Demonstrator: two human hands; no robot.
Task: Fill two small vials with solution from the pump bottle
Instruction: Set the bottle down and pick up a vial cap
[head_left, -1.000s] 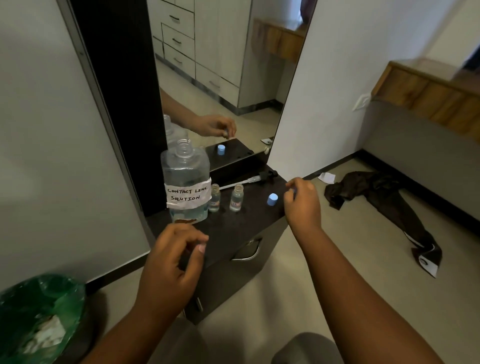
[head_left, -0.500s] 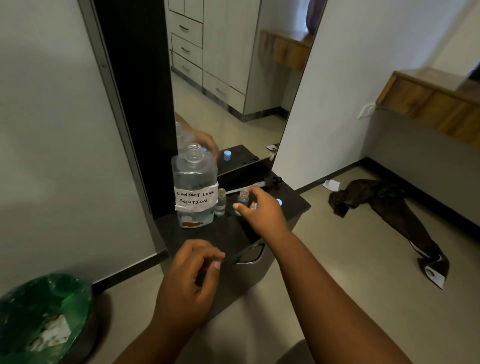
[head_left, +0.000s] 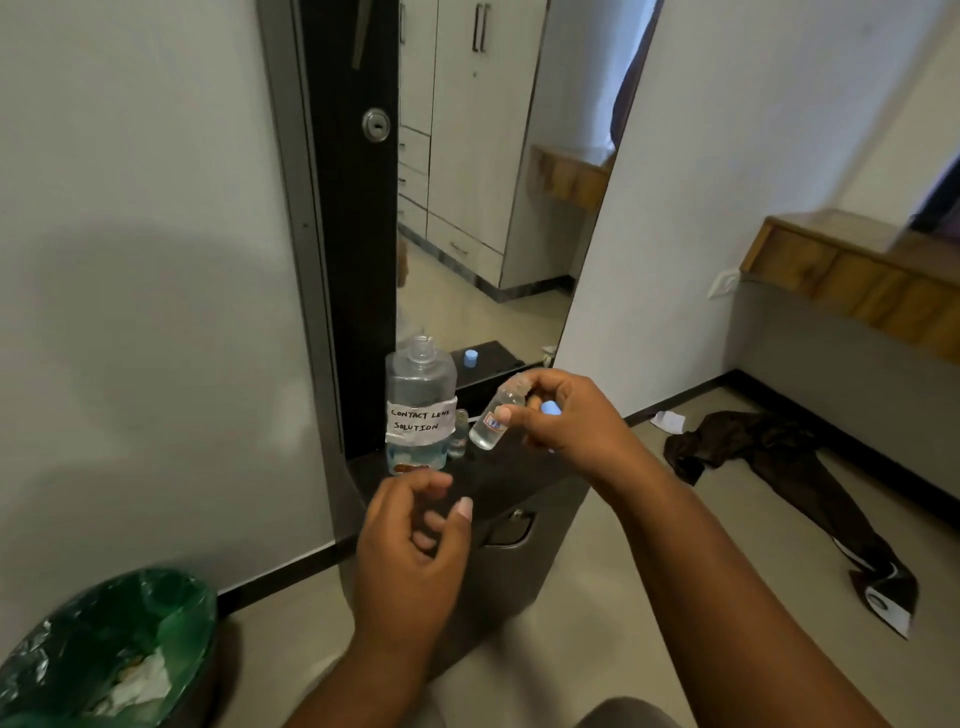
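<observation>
At the far left, low on the floor, stood a bin lined with a green bag (head_left: 111, 647), crumpled paper inside it. Next came the clear bottle (head_left: 420, 410) at the back left corner of the dark cabinet top (head_left: 498, 478), against the mirror (head_left: 488, 208); its neck was open, with no pump fitted, and only a little liquid lay at its bottom. A taped paper label on it read, by hand, "CONTACT LENS SOLUTION". Below it the left hand (head_left: 410, 545) hovered over the front edge of the cabinet top, fingers loosely curled, holding nothing.

Just right of the bottle one small vial (head_left: 458, 434) stood upright and uncapped on the cabinet top. The second vial (head_left: 492, 423) was lifted clear, tilted with its mouth up and to the right, pinched in the right hand (head_left: 566, 421); it bore a small red and blue label too blurred to read. A light blue cap (head_left: 550, 408) sat tucked among the same hand's fingers. Another blue cap showed in the mirror's reflection.

The vial looked light, rigid and smooth, likely slippery if wet and easy to tip; a grip round its body, clear of the mouth, seemed safest. On the floor at the right lay a dark garment (head_left: 769, 457).
</observation>
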